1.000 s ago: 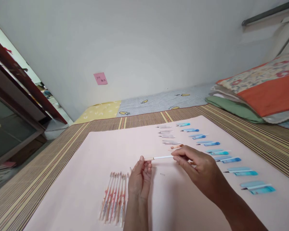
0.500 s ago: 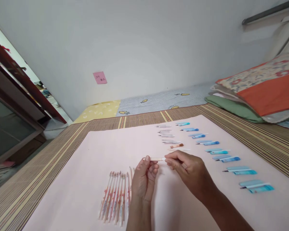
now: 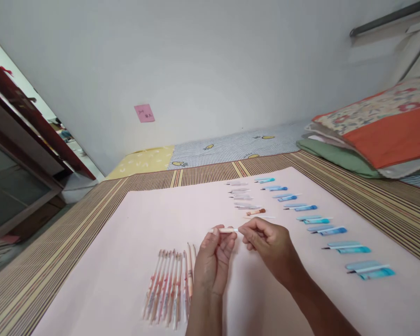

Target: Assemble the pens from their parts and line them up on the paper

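My left hand (image 3: 212,259) pinches a cream pen barrel (image 3: 227,230) between thumb and fingers, its palm turned partly up. At the barrel's right end, the fingertips of my right hand (image 3: 269,247) are closed on a thin white piece that looks like a refill; most of it is hidden by the fingers. Both hands are held above the pale pink sheet (image 3: 154,214). Just beyond them lie a brown-ended peach pen part (image 3: 255,212) and a thin white refill. Left of my left wrist, several slim pens with pinkish patterns (image 3: 164,289) lie side by side.
On the right, sets of blue pen parts (image 3: 336,230) run in a slanting row. Several pale pen parts (image 3: 245,206) lie behind my hands. A striped mat (image 3: 101,205) lies under the sheet. Folded bedding (image 3: 378,135) is stacked at the back right, before a white wall.
My right fingers have shifted slightly left, closer to my left hand, and less of the white piece shows. My left fingers have spread a little; more of the pens beside my wrist shows.
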{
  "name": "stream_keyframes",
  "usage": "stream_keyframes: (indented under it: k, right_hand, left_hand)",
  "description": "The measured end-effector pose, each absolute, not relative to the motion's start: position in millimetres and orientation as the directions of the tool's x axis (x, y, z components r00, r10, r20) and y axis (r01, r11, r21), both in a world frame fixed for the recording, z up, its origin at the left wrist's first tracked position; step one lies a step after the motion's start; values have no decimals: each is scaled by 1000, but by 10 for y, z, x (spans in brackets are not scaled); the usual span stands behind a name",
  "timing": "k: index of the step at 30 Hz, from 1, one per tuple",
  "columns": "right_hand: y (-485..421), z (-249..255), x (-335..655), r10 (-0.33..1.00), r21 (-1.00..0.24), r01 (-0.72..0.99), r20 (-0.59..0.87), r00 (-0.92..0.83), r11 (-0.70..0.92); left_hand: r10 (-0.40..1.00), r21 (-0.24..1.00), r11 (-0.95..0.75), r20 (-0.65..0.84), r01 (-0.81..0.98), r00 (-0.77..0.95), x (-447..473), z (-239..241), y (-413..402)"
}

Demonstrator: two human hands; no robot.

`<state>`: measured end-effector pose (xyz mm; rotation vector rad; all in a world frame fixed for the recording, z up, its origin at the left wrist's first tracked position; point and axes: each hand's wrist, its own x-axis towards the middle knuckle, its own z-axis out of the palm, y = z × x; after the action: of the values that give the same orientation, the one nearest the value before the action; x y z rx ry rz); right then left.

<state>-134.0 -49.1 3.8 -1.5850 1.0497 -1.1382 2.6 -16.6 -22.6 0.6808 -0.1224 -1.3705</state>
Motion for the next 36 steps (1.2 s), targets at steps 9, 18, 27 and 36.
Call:
stream_keyframes:
  k: [9,18,27,36]
  right_hand:
    - [-466,81,-1341,-938,-934,-176,271,216,-311]
    - [-497,-13,-1344,-945,-929,-191,290,150,-316]
    - [-526,-58,-1314,-957,-957,-144,226,183,-254]
    - [-624,-175,-1326,-932,-996,86,5,363,28]
  left_hand:
    - [-878,459,28,-413,888,242,-6,-245,-211]
    - [-935,565,80,-243,821,258,-42,-216,-164]
    - [-956,634,54,-191,772,224,-61,-182,-128]
    - [-966,610,70,-156,790,206,-74,-178,-114]
